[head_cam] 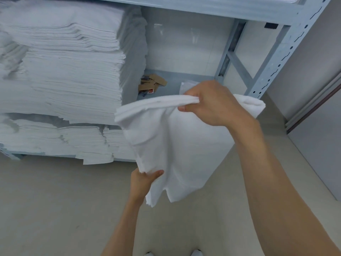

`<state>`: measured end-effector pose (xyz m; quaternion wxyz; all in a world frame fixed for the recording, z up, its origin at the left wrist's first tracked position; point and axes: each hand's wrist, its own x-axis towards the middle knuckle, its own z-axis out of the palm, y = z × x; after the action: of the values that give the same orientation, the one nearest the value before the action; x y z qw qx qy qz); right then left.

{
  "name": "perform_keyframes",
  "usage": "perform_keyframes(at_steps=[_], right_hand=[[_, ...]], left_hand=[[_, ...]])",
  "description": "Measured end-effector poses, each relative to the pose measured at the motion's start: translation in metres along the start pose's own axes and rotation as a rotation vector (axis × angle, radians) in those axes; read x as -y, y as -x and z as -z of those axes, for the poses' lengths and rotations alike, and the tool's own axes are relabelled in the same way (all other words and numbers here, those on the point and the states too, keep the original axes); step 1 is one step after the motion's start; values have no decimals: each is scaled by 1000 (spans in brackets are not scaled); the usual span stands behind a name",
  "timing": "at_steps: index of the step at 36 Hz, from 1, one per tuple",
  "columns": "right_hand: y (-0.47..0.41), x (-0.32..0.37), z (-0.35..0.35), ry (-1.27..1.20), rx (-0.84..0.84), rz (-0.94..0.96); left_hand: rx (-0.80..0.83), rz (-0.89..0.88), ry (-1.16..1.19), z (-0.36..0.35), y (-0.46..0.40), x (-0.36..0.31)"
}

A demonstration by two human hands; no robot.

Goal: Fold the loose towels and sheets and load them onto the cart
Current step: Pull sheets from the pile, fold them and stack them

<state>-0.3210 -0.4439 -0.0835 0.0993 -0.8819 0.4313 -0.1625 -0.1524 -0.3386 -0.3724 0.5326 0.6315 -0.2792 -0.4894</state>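
Note:
A white towel hangs in the air in front of a shelf rack, doubled over along its top edge. My right hand grips that folded top edge, with one end of the towel sticking out behind the hand to the right. Lower down, my left hand pinches the towel's lower left edge between thumb and fingers. The towel's bottom corners hang loose below my left hand. No cart is in view.
A pale blue metal shelf rack fills the upper half. Tall stacks of folded white linen sit on it at left, lower stacks beneath. Cardboard scraps lie on the shelf. Grey wall panels stand at right, beige floor below.

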Motion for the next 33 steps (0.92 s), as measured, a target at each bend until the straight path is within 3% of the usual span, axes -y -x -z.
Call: perform_keyframes(at_steps=[7, 16, 20, 25, 29, 31, 33], right_hand=[[-12, -7, 24, 27, -96, -38], [-45, -41, 14, 212, -441, -306], [-58, -41, -6, 155, -486, -307], [-61, -46, -36, 105, -483, -279], [-37, -57, -87, -128, -631, -466], [-16, -68, -126, -346, -536, -638], [8, -79, -168, -541, -248, -842]], left_hand=[[-49, -28, 27, -18, -14, -2], [-49, -245, -135, -33, -4, -52], [-5, -312, -178, -44, -1, -73], [-48, -240, -68, -41, -3, -98], [-40, -267, 59, -30, -3, -118], [6, -277, 153, -27, 1, -128], [45, -288, 246, -24, 4, -141]])
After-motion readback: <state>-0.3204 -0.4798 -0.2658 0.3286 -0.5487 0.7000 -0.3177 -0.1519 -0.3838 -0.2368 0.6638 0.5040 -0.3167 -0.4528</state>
